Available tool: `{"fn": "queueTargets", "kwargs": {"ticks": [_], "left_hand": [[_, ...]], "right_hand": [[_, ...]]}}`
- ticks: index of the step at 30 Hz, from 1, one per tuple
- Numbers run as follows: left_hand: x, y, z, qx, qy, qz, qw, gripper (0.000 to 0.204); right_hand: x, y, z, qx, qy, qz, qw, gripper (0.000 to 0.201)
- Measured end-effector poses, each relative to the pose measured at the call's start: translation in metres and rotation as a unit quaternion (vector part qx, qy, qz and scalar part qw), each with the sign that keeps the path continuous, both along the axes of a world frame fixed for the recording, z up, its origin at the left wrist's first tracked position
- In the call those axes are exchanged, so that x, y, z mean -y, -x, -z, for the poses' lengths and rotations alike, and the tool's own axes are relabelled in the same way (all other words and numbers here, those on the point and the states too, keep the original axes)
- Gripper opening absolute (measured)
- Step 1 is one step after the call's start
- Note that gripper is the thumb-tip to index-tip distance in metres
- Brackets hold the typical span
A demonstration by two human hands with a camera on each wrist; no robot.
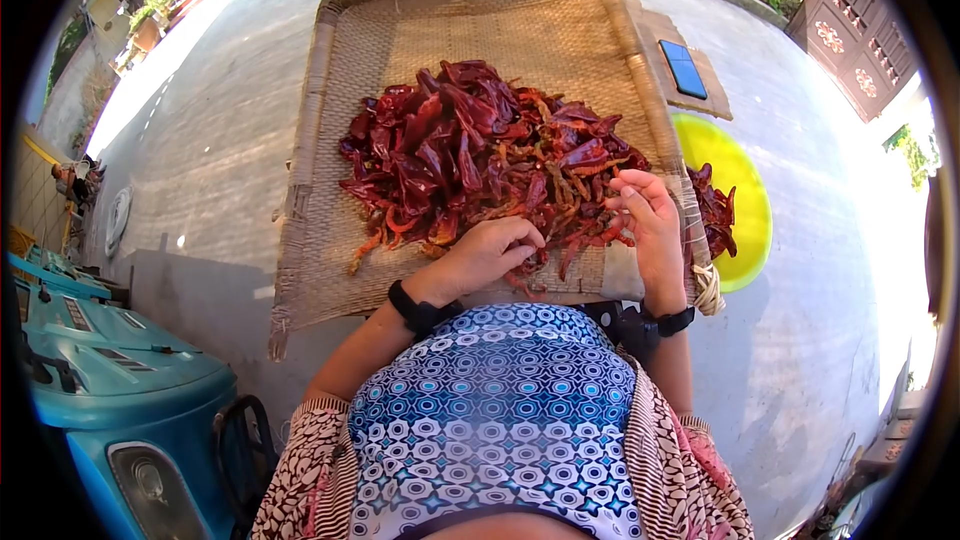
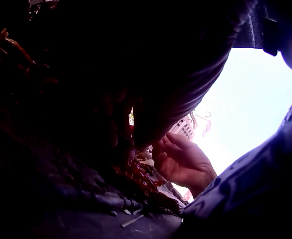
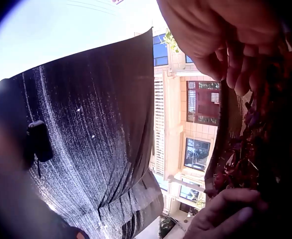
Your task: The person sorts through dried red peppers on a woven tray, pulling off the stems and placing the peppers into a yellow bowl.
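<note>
A heap of dark red chili peppers [image 1: 440, 140] lies on a woven tray [image 1: 450, 30], with thinner, browner dried chilies [image 1: 565, 185] along its right and near side. My left hand [image 1: 490, 252] is at the heap's near edge, thumb and forefinger pinching a red chili pepper. My right hand [image 1: 652, 230] is raised over the tray's right side, palm turned inward, thumb close to the bent fingers; I cannot tell whether something small sits between them. In the right wrist view, its curled fingers [image 3: 238, 69] hang above the red chilies [image 3: 235, 167]. The left wrist view is mostly dark.
A yellow-green basin [image 1: 745, 210] with more red chilies [image 1: 710, 210] stands right of the tray. A phone [image 1: 683, 70] lies on cardboard [image 1: 715, 90] beyond it. At the lower left is a teal vehicle [image 1: 130, 380]. The tray has a raised rim.
</note>
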State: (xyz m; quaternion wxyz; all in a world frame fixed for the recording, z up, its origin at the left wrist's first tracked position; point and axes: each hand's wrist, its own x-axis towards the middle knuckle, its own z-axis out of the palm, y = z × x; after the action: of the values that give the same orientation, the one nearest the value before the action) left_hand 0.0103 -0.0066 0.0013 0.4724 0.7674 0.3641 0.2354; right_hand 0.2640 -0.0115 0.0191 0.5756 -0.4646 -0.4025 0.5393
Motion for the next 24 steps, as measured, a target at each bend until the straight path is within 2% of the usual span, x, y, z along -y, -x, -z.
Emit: {"fn": "queueTargets", "kwargs": {"ticks": [1,4,5,9,12,24], "left_hand": [[0.0,0.0,0.0,-0.003,0.002,0.001,1.0,0.013],[-0.001,0.001,0.001,0.001,0.002,0.003,1.0,0.014],[-0.001,0.002,0.001,0.004,0.001,0.004,1.0,0.014],[-0.002,0.003,0.002,0.005,-0.005,0.004,1.0,0.014],[-0.001,0.003,0.002,0.008,-0.015,0.002,1.0,0.015],[-0.001,0.005,0.001,0.003,-0.025,0.005,1.0,0.014]], "right_hand": [[0.0,0.006,-0.007,0.052,-0.013,-0.009,0.999,0.024],[-0.015,0.014,0.01,0.218,-0.12,-0.003,0.969,0.03],[-0.014,0.015,0.011,0.238,-0.102,-0.016,0.966,0.037],[-0.015,0.026,0.02,0.406,-0.117,-0.048,0.905,0.038],[-0.015,0.03,0.021,0.454,-0.118,-0.04,0.882,0.037],[-0.015,0.032,0.023,0.452,-0.133,-0.021,0.882,0.034]]}}
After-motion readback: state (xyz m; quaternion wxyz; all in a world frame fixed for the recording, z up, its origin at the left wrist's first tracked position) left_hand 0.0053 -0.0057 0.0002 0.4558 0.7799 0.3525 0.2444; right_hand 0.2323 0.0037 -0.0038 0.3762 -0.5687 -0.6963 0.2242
